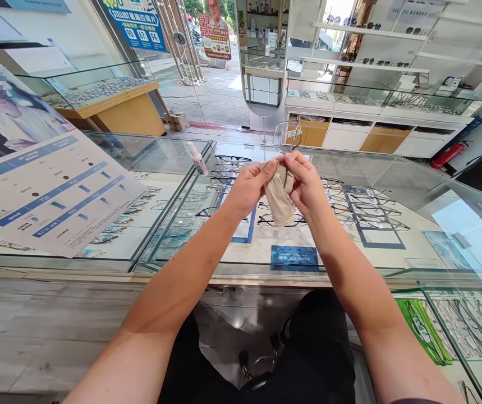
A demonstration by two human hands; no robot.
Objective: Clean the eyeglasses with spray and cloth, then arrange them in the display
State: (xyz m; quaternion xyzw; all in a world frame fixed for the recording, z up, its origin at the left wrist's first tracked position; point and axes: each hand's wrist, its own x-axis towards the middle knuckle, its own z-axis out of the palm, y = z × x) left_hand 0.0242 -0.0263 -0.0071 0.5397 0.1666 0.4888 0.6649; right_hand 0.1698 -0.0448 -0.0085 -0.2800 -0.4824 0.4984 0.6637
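Note:
Above the glass display counter, my left hand (247,188) is closed on a beige cleaning cloth (280,205), thumb pressed on top. The cloth hangs down between my hands. Beside it my right hand (306,179) pinches a pair of eyeglasses (288,134); the thin frame, with a small white tag, sticks up beyond my fingers. Part of the glasses is hidden by the cloth and fingers. A small white spray bottle (197,159) stands on the glass to the left of my hands.
Rows of eyeglasses (377,216) lie inside the glass counter (232,267) under my hands. A large printed price chart (55,185) stands at the left. A lower case with more frames (468,320) is at the right. Shelves and a fire extinguisher (449,154) are farther back.

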